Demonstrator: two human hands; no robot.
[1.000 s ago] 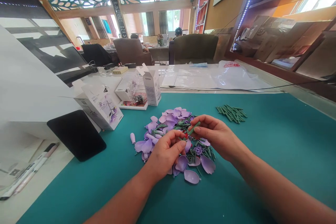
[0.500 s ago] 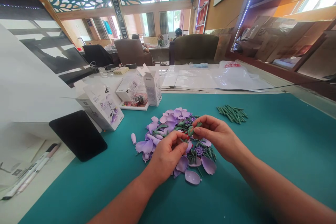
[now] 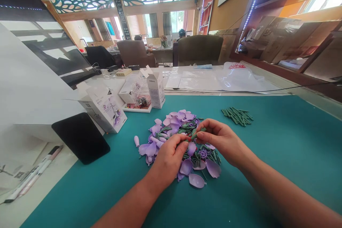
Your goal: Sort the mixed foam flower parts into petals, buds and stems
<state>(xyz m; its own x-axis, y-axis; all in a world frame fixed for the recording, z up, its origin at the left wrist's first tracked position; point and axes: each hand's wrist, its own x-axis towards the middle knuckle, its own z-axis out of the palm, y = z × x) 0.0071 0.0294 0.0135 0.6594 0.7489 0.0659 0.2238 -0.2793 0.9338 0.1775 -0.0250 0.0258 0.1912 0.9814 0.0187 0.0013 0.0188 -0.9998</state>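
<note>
My left hand (image 3: pixel 171 153) and my right hand (image 3: pixel 221 137) meet above a pile of plastic flower parts. Between the thumb and fingers of my right hand is a small green stem piece (image 3: pixel 195 135). The left fingertips are pinched at its lower left end; what they grip is mostly covered. Beneath them lie purple petals (image 3: pixel 175 119), several green stem and leaf bits, and a purple openwork piece (image 3: pixel 204 154). Bits of red show close to the fingertips. A loose cup-shaped petal (image 3: pixel 197 181) rests at the pile's near edge.
A bundle of green sticks (image 3: pixel 237 115) lies right of the pile on the green mat (image 3: pixel 280 142). To the left are a black tablet (image 3: pixel 81 138), an opened flower box (image 3: pixel 109 112) and pens (image 3: pixel 34 174). Another white box (image 3: pixel 157 91) stands behind. People sit in the background.
The green piece and my hands have shifted slightly, with the left fingertips a little closer together. The pile looks the same.
</note>
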